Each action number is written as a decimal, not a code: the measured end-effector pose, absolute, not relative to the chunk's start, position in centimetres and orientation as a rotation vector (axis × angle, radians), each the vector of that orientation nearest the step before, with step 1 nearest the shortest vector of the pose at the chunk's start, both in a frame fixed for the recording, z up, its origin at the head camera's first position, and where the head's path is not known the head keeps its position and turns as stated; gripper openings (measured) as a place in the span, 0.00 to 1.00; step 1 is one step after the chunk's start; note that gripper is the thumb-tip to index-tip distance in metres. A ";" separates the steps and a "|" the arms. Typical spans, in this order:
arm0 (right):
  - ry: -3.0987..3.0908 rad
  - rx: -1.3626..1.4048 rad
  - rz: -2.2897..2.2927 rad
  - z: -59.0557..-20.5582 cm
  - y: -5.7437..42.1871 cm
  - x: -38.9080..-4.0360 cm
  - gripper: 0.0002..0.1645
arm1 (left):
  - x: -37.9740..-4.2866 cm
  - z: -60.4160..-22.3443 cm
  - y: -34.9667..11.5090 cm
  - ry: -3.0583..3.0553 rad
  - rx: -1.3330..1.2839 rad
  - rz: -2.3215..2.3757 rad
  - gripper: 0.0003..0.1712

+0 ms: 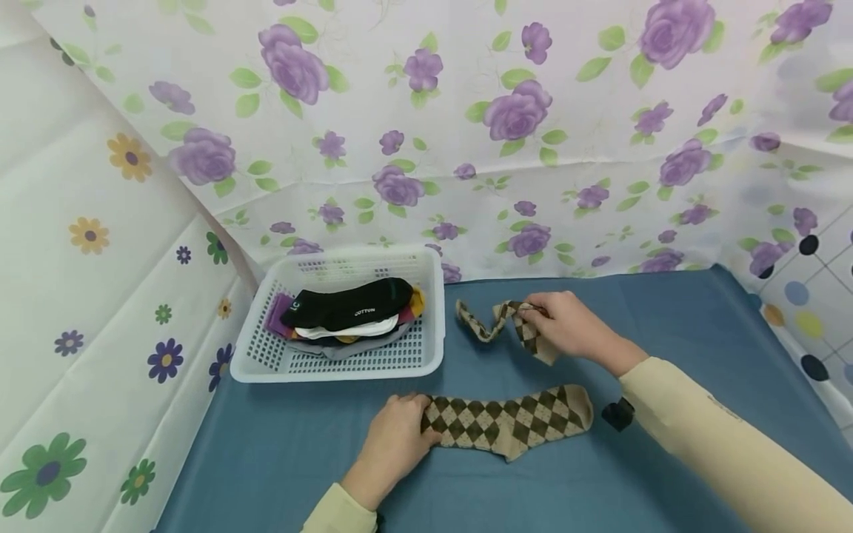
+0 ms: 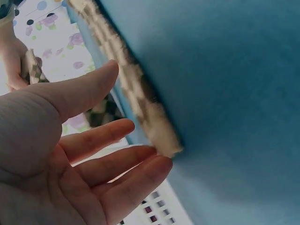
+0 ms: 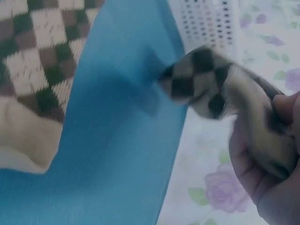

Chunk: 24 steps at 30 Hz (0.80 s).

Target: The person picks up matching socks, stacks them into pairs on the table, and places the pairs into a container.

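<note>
A beige sock with brown and dark diamonds (image 1: pixel 503 420) lies flat on the blue table cover, its toe end at my left hand (image 1: pixel 398 435). In the left wrist view that hand (image 2: pixel 89 154) has its thumb apart from its loosely straight fingers (image 2: pixel 136 173), whose tips are right at the sock's end. My right hand (image 1: pixel 566 323) grips a second sock of the same pattern (image 1: pixel 532 334), raised over the table beyond the flat one. The gripped sock (image 3: pixel 201 82) hangs bent and twisted, with its far part dangling toward the basket.
A white plastic basket (image 1: pixel 435 326) stands at the back left. In it lie folded socks, a black pair (image 1: pixel 353 303) on top, with white, grey and purple ones beneath. Flowered sheets (image 1: pixel 460 148) rise behind and on both sides of the blue table cover (image 1: pixel 293 459).
</note>
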State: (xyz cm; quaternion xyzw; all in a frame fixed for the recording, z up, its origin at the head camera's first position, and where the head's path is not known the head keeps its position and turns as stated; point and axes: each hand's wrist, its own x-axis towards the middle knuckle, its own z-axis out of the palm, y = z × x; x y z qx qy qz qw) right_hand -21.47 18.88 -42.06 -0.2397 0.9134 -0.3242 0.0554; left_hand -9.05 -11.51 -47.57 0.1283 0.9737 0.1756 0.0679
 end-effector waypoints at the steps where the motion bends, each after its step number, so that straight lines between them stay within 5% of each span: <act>1: 2.776 -0.729 -0.995 -41.9 18.9 -21.2 0.16 | -9.1 -47.3 -11.5 2.925 0.393 0.547 0.28; 12: 2.733 -0.598 -1.168 -39.7 17.3 -18.1 0.27 | -8.8 -42.3 -8.4 2.930 0.603 0.820 0.31; 19: 2.616 -0.604 -1.212 -38.9 15.7 -16.1 0.13 | -9.3 -40.9 -6.3 2.889 0.734 0.959 0.47; 24: 2.534 -0.673 -1.220 -38.2 14.8 -14.8 0.26 | -9.4 -41.1 -5.6 2.854 0.802 1.027 0.53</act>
